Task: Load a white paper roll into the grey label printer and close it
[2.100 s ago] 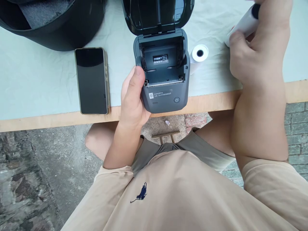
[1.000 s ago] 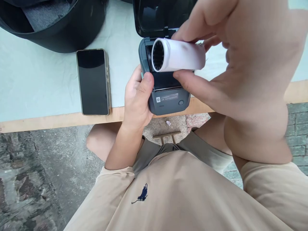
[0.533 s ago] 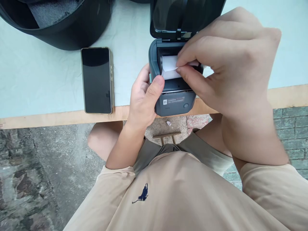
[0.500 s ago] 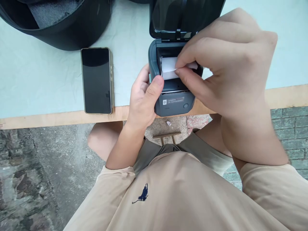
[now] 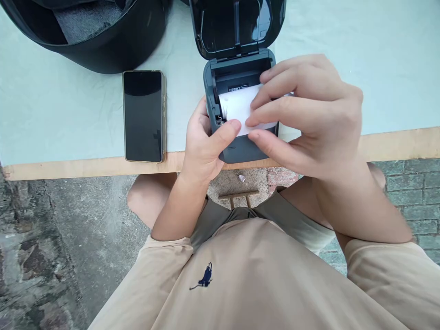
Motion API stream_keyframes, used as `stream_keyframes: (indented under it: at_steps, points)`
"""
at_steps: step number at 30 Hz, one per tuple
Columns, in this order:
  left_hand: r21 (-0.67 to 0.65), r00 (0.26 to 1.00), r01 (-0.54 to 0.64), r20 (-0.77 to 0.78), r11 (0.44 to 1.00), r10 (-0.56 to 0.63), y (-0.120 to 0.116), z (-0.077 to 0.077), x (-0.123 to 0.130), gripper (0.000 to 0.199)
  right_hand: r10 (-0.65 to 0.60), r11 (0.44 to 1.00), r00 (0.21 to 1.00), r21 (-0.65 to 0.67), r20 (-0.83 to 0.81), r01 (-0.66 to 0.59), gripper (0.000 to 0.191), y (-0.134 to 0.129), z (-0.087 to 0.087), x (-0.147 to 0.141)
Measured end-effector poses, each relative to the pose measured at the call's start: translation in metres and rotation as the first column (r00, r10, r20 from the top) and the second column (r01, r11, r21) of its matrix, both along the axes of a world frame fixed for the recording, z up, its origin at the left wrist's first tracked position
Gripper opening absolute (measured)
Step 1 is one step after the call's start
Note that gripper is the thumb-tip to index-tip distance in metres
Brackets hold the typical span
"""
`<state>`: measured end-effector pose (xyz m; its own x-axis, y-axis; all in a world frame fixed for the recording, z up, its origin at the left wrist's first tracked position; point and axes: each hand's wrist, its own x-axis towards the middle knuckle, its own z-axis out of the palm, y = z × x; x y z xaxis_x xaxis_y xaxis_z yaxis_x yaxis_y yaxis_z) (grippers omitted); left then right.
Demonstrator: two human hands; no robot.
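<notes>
A small dark label printer (image 5: pixel 235 153) rests at the table's near edge with its glossy lid (image 5: pixel 237 30) raised. My left hand (image 5: pixel 208 144) is wrapped round the printer's left side, its thumb lying over the near edge of the white paper (image 5: pixel 237 103). The paper covers much of the front of the open compartment, and a printed label shows behind it. Spread over the paper's right part, my right hand (image 5: pixel 309 110) touches it with its fingertips. Its thumb is apart from the index finger, close to the paper's near edge. The fingers hide the paper's right end.
Left of the printer lies a smartphone (image 5: pixel 143 117), screen up. A black zippered case (image 5: pixel 137 39) with grey lining stands open at the back left. A pale cloth (image 5: pixel 360 59) covers the table, whose bare wooden edge (image 5: pixel 402 144) runs along the front.
My right fingers have gone from a pinch on the paper to spread over it. The paper now reaches further toward the printer's front. The printer and its lid have shifted left and turned slightly.
</notes>
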<state>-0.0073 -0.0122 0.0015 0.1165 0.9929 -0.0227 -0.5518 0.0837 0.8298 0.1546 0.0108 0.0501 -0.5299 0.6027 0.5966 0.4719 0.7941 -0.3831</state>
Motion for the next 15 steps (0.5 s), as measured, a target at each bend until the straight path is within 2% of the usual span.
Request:
stream_keyframes:
  at_steps: [2, 5, 13, 15]
  points:
    - [0.011, 0.999, 0.000, -0.044, 1.000, 0.000, 0.000, -0.001, -0.001, 0.032, -0.070, 0.997, 0.996, -0.017, -0.061, 0.069, 0.010, -0.002, -0.002, 0.002]
    - [0.059, 0.997, 0.021, -0.069, 0.998, -0.017, 0.001, -0.003, -0.001, 0.040, -0.161, 0.981, 0.984, -0.123, -0.079, 0.151, 0.013, -0.006, -0.004, 0.002]
    - [0.057, 0.995, -0.008, -0.101, 0.998, 0.013, 0.002, -0.008, 0.000, 0.046, -0.131, 0.978, 0.991, -0.167, -0.004, 0.129, 0.024, -0.010, -0.001, 0.004]
    - [0.083, 0.994, 0.012, -0.106, 0.996, -0.003, 0.002, -0.011, 0.001, 0.047, -0.141, 0.952, 0.986, -0.286, -0.085, 0.111, 0.034, -0.010, 0.003, 0.008]
